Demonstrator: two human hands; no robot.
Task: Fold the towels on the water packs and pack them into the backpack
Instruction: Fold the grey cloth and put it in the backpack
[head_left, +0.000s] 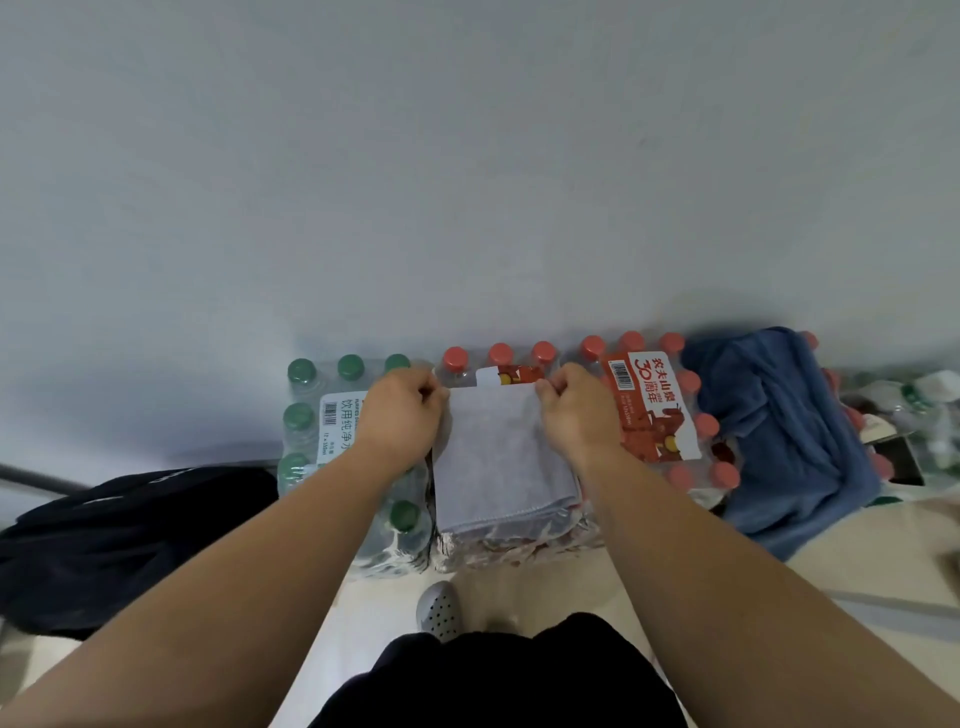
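Observation:
A grey towel (501, 462) lies folded into a narrow rectangle on top of a red-capped water pack (519, 545). My left hand (402, 415) pinches its far left corner and my right hand (576, 410) pinches its far right corner. A blue towel (779, 431) lies crumpled over the water packs at the right. The black backpack (119, 540) sits on the floor at the left, beside the green-capped water pack (317, 415).
A second red-capped pack (654, 405) stands between the grey and blue towels. All the packs stand against a pale wall. Loose bottles and clutter (914, 410) lie at the far right. My grey shoe (439, 610) is on the light floor below the packs.

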